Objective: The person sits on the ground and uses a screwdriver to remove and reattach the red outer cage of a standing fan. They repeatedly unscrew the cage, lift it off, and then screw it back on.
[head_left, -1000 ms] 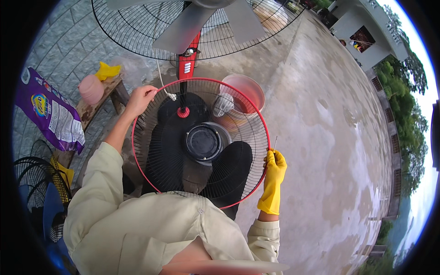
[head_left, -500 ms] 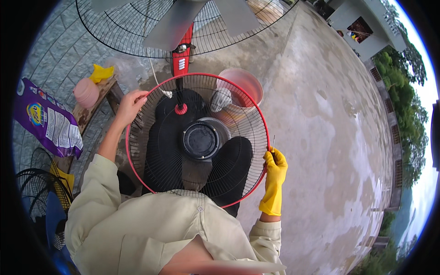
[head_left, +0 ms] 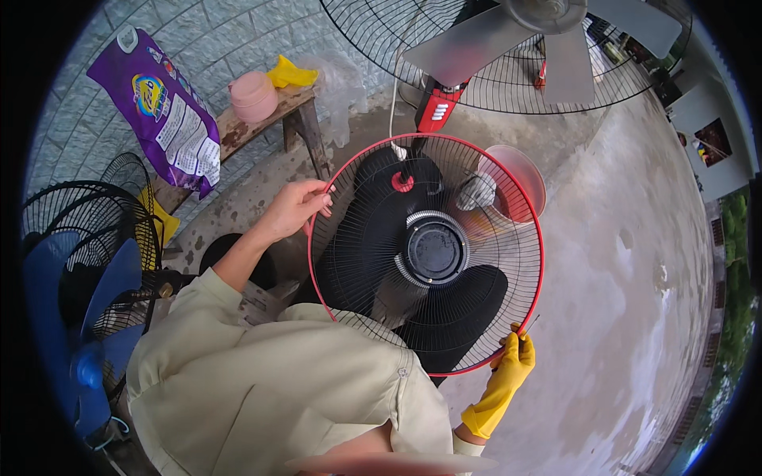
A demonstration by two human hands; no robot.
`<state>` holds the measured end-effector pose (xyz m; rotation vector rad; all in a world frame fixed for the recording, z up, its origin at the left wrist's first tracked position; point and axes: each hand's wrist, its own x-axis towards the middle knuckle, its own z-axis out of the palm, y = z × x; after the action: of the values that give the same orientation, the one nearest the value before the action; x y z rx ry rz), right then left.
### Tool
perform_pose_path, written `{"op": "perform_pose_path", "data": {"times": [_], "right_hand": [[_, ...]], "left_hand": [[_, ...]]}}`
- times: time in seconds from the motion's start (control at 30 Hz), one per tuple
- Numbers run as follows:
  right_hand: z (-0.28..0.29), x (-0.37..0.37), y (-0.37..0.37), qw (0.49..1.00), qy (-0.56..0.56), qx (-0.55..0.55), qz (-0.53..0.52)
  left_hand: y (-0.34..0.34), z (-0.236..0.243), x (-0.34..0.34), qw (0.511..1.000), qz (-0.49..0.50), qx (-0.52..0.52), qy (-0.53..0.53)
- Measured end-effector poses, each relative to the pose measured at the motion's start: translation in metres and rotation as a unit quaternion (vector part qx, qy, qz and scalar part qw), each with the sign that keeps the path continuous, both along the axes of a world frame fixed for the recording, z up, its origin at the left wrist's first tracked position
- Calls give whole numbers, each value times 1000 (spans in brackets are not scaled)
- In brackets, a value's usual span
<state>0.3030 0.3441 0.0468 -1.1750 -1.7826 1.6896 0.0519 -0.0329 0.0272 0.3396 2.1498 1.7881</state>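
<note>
Outdoors, I have a broad concrete floor point(head_left: 611, 278) under everything, damp patches spreading over its right side, and a grey block wall point(head_left: 238, 40) rising at the far left. On the far side looms a standing fan point(head_left: 464, 51) with grey blades; a rough wooden bench point(head_left: 234, 136) runs along the wall. Just above the dark-clad legs point(head_left: 476, 305), between both hands, I find the red-rimmed guard point(head_left: 435, 242). It is round, roughly as long as it is wide, and its face, with a black disc point(head_left: 436, 255) at the centre, points up toward my camera. A purple bag point(head_left: 163, 111) leans by the bench; a pink bucket point(head_left: 525, 168) stands past the guard's far right rim. The bare left hand point(head_left: 294, 210) pinches the left rim, thumb and fingers nearly together. The yellow-gloved right hand point(head_left: 508, 377) is closed at the near right rim around a thin tool point(head_left: 533, 322), whose long axis runs far and right.
</note>
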Motion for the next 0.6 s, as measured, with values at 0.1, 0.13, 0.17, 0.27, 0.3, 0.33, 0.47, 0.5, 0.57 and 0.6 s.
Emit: {"op": "perform_pose_path", "data": {"times": [0.1, 0.13, 0.17, 0.27, 0.3, 0.33, 0.47, 0.5, 0.57, 0.6], "right_hand": [[-3, 5, -6, 1000, 11, -5, 8], [-7, 5, -5, 999, 34, -6, 12], [-9, 5, -3, 998, 56, -7, 15], [-14, 1, -4, 999, 52, 9, 15], [-15, 1, -4, 998, 54, 12, 9], [-13, 1, -6, 999, 51, 15, 7], [-14, 2, -2, 999, 31, 18, 29], [-13, -1, -2, 999, 16, 22, 24], [-14, -2, 0, 999, 5, 28, 22], [-13, -3, 1, 999, -8, 30, 28]], "left_hand": [[0, 17, 16, 997, 20, -4, -70], [-1, 14, 13, 998, 12, -1, -64], [-2, 6, 10, 999, 9, 3, -34], [2, -6, 9, 1000, 12, 10, 18], [3, -8, 9, 1000, 14, 7, 21], [4, -11, 8, 1000, 16, 4, 24], [5, -7, 10, 999, 29, -13, -20], [6, -6, 11, 999, 35, -10, -38], [7, -5, 9, 999, 36, -26, -31], [6, -3, 9, 998, 32, -39, -34]]}}
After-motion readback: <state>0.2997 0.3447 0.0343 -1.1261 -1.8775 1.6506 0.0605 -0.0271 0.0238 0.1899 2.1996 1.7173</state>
